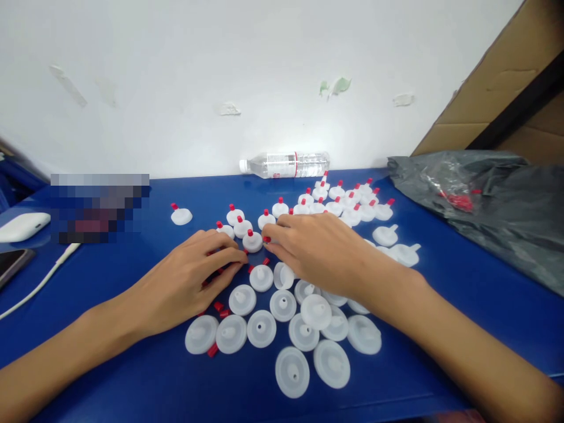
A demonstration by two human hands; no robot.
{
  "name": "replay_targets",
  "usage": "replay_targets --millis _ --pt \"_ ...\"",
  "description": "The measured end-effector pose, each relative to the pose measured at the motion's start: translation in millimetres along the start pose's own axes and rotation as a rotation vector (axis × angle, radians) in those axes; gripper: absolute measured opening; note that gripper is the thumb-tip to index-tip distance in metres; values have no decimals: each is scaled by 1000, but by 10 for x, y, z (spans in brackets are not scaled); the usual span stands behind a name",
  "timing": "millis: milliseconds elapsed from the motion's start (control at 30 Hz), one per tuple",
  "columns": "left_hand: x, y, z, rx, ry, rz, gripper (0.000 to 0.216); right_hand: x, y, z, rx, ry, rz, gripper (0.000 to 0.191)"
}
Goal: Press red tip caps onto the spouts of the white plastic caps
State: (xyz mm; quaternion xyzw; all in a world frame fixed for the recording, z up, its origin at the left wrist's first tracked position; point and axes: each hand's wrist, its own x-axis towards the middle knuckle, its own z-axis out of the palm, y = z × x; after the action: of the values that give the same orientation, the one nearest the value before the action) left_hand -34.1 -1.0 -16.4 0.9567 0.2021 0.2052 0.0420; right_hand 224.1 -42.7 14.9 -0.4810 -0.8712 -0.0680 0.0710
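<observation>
My left hand is bent low over the blue table, thumb and forefinger drawn together. A bit of red shows at its fingertips, but whether it is held I cannot tell. Between my hands stands a white nozzle lid with a red tip cap. My right hand pinches a small red cap just right of that lid. Loose red caps lie under and beside my left hand. Uncapped translucent lids are spread nearer to me, some overlapping. My right hand and forearm hide part of the group.
Several red-capped lids stand behind my right hand. A clear plastic bottle lies against the wall. On the right, a grey plastic bag holds red pieces. A white case, a phone and a cable lie left.
</observation>
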Motion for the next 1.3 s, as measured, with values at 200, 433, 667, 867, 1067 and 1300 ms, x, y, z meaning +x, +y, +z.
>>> replay_targets --millis 200,433,667,867,1067,1300 --pt "-14 0 -6 -6 -2 -13 18 -1 -16 -21 -3 -6 4 14" --pt "1 0 -6 -11 -8 -19 18 -11 -10 -10 -5 10 -8 13" --pt "8 2 -3 2 0 -2 18 -24 -9 -1 -6 20 -10 12" --pt "-5 -2 -4 -5 -16 -22 19 -19 7 13 -13 25 -21 14" --pt "-7 -7 -2 -4 -8 -31 20 -18 7 15 -14 7 -18 13" --pt "-13 0 -1 -3 -9 -17 19 -28 3 27 -12 40 -30 11"
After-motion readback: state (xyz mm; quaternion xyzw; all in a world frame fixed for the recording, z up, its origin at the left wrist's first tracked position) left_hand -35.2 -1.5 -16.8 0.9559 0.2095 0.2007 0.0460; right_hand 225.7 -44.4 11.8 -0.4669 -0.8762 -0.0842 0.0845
